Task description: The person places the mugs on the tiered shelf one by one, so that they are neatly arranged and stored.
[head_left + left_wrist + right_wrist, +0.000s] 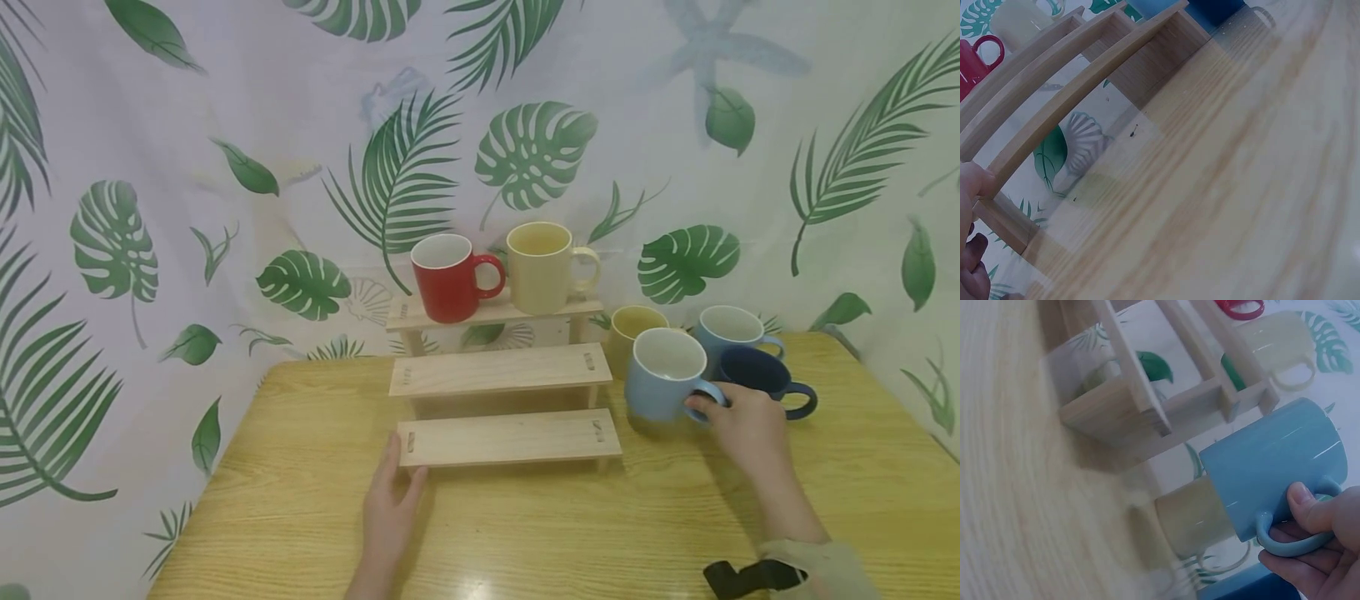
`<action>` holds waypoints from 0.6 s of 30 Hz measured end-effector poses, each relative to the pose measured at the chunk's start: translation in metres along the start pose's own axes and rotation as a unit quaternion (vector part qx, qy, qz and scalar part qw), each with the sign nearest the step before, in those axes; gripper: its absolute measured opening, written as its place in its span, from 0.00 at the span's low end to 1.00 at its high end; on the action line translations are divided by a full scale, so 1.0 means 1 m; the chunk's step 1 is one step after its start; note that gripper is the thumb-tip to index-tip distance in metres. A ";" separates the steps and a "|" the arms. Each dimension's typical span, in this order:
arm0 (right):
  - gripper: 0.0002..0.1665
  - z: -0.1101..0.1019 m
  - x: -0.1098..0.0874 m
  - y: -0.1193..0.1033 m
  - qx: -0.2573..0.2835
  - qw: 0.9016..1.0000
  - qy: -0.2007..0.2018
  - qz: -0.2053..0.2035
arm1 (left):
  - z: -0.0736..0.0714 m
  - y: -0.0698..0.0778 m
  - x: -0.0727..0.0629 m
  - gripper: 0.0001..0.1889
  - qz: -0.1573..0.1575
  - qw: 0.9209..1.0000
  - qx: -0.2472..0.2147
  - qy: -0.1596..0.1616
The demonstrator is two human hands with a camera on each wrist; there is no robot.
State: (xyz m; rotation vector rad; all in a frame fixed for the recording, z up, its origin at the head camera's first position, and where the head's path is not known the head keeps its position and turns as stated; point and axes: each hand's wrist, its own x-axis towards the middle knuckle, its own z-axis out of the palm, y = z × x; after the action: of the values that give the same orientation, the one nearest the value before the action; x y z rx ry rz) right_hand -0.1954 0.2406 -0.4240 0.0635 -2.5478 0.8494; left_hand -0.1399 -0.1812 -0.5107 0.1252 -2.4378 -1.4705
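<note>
My right hand [753,433] grips the handle of a light blue mug [657,387] with a white inside. In the right wrist view the thumb [1301,494] presses the handle's top and the fingers curl behind it; the mug is raised above the table. A three-tier wooden shelf [510,439] stands to its left. At the left end of the lowest tier, my left hand [390,508] holds the board, thumb at the front edge. On the top tier sit a red mug [448,292] and a cream mug [538,279], handles to the right.
Right of the shelf, a yellow mug [622,333], another light blue mug [723,337] and a dark blue mug [750,375] stand clustered on the wooden table [300,483]. A leaf-patterned cloth [225,100] hangs behind the table.
</note>
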 end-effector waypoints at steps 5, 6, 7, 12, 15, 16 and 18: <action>0.17 -0.010 0.002 -0.013 0.007 1.000 0.014 0.001 | 0.001 -0.001 0.001 0.36 0.002 1.000 -0.002 -0.002; 0.16 -0.012 0.002 -0.016 0.008 1.000 0.016 0.000 | 0.001 -0.001 0.001 0.36 0.003 1.000 -0.002 -0.003; 0.16 -0.013 0.003 -0.019 0.011 1.000 0.017 -0.001 | 0.001 -0.001 0.001 0.36 0.002 1.000 -0.003 -0.005; 0.13 -0.017 0.006 -0.032 0.013 0.999 0.027 -0.022 | 0.000 0.001 0.001 0.36 0.004 1.000 -0.004 -0.007; 0.11 -0.018 0.008 -0.036 0.012 0.998 0.042 -0.035 | 0.000 0.001 0.001 0.36 0.005 1.000 -0.002 -0.007; 0.11 -0.018 0.009 -0.038 0.013 0.998 0.044 -0.039 | -0.001 0.001 0.001 0.36 0.005 1.000 -0.003 -0.007; 0.11 -0.018 0.010 -0.041 0.015 0.998 0.040 -0.038 | -0.001 0.001 0.000 0.36 0.006 1.000 -0.004 -0.006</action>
State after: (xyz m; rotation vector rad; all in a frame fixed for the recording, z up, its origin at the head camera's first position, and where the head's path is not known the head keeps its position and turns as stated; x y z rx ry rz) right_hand -0.1899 0.2191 -0.3837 0.1325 -2.4411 0.8445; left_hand -0.1398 -0.1816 -0.5094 0.1000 -2.4389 -1.4790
